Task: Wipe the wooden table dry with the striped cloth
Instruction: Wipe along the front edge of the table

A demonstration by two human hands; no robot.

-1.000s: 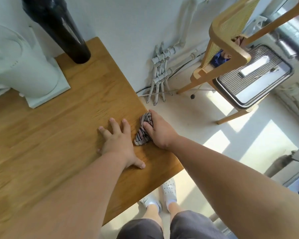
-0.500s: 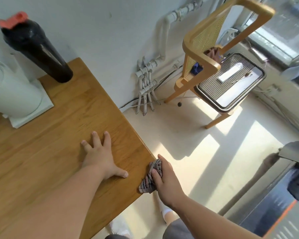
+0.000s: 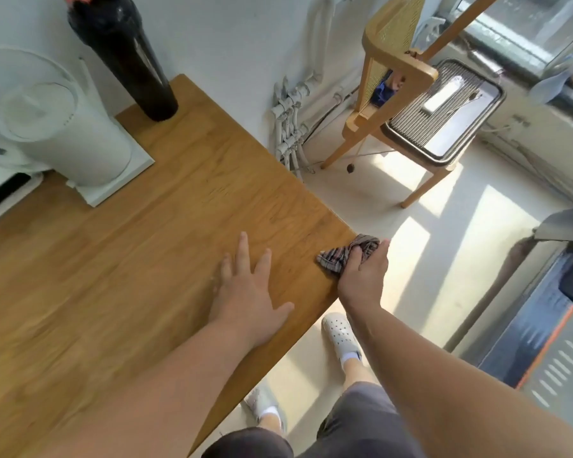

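Note:
The wooden table (image 3: 153, 246) fills the left and middle of the head view. A bunched striped cloth (image 3: 343, 254) lies at the table's right corner. My right hand (image 3: 364, 276) grips the cloth, fingers curled over it, right at the table edge. My left hand (image 3: 248, 289) rests flat on the tabletop to the left of the cloth, fingers spread and straight, holding nothing.
A white cylindrical appliance (image 3: 53, 127) on a white base and a tall black bottle (image 3: 126, 57) stand at the table's far side by the wall. A wooden chair (image 3: 407, 90) carrying a ribbed tray stands on the floor to the right. White pipes (image 3: 288, 127) run along the wall.
My right hand dragged the cloth from beside my left hand out along the table's right edge to the corner. My left hand stayed flat on the table.

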